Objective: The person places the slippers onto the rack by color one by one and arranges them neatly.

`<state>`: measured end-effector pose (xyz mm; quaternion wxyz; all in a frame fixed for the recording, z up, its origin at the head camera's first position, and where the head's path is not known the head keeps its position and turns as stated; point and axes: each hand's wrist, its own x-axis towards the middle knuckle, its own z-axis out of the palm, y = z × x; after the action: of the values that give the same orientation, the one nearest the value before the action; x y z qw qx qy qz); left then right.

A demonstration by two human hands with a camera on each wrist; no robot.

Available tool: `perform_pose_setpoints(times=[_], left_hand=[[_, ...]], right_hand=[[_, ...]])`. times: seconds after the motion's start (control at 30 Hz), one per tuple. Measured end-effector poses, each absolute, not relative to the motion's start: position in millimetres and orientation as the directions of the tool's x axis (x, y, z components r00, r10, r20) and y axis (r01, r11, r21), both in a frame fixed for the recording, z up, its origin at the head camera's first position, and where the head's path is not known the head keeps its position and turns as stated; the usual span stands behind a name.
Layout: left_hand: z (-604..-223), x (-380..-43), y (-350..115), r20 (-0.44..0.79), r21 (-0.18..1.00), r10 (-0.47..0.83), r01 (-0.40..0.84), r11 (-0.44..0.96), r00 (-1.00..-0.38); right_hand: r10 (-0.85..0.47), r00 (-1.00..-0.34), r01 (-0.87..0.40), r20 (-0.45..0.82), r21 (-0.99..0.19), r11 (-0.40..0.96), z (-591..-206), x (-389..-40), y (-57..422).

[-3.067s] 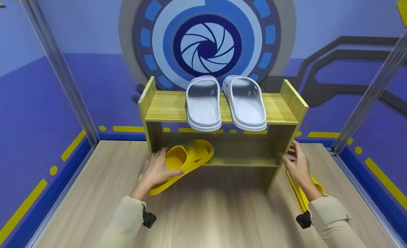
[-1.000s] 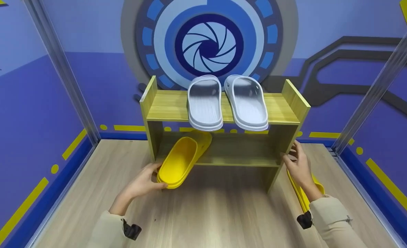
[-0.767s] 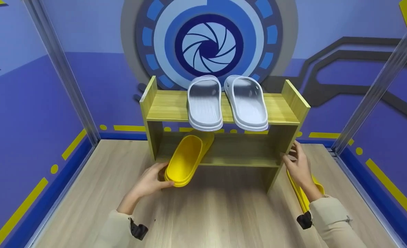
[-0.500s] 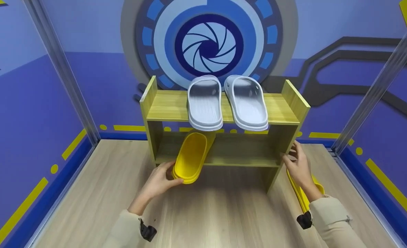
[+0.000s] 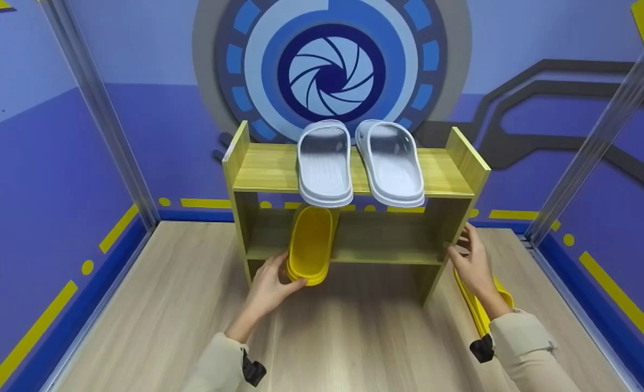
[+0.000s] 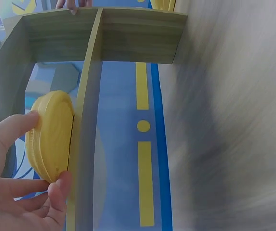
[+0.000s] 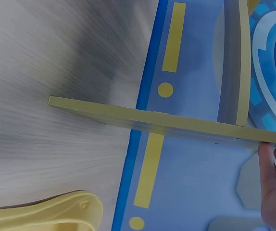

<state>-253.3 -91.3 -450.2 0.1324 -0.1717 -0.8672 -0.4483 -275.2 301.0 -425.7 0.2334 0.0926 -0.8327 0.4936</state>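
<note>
A yellow clog (image 5: 310,245) sits partly inside the lower level of a wooden shoe rack (image 5: 270,170), heel toward me. Its toe is hidden under the upper shelf and a grey clog. My left hand (image 5: 269,288) pinches the heel, thumb on one side and fingers on the other. In the left wrist view, the yellow clog's heel (image 6: 54,137) lies close against the lower shelf board (image 6: 84,144). My right hand (image 5: 473,267) holds the rack's right side panel (image 7: 176,122), fingers against its outer face and thumb at the front edge.
Two grey clogs (image 5: 326,163) stand side by side on the top shelf. Another yellow clog (image 5: 477,310) lies on the wooden floor, right of the rack, partly hidden beneath my right arm. Blue walls (image 5: 153,147) with metal corner posts (image 5: 104,114) enclose the space.
The left hand's grip has shifted from the clog's side to its heel. The clog has swung straighter and moved rightward, deeper into the lower level. The right hand stays in place.
</note>
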Motion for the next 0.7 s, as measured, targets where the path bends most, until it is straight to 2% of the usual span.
perform_pose_setpoints(times=[0.23,0.43,0.57,0.63,0.7], left_hand=[[-452.0,-256.9,-84.5,0.409,0.704,0.159,0.422,0.571,-0.899],[-453.7,-257.9,-84.5,0.422,0.7,0.146,0.424,0.575,-0.895],[-450.7,-258.9,-90.5,0.44,0.725,0.065,0.397,0.562,-0.896],[-447.0,-261.2,-96.2,0.499,0.736,-0.009,0.418,0.533,-0.867],[-441.7,-265.0,-103.0,0.584,0.731,-0.102,0.467,0.498,-0.806]], right_hand=[[0.078,-0.875,-0.378,0.479,-0.773,0.509,-413.5,-264.5,291.1],[0.078,-0.877,-0.376,0.474,-0.777,0.505,-428.3,-276.9,302.7],[0.087,-0.885,-0.35,0.458,-0.777,0.523,-436.9,-283.3,308.6],[0.09,-0.886,-0.345,0.455,-0.776,0.528,-437.9,-284.1,309.1],[0.09,-0.885,-0.346,0.457,-0.775,0.529,-437.8,-284.2,309.0]])
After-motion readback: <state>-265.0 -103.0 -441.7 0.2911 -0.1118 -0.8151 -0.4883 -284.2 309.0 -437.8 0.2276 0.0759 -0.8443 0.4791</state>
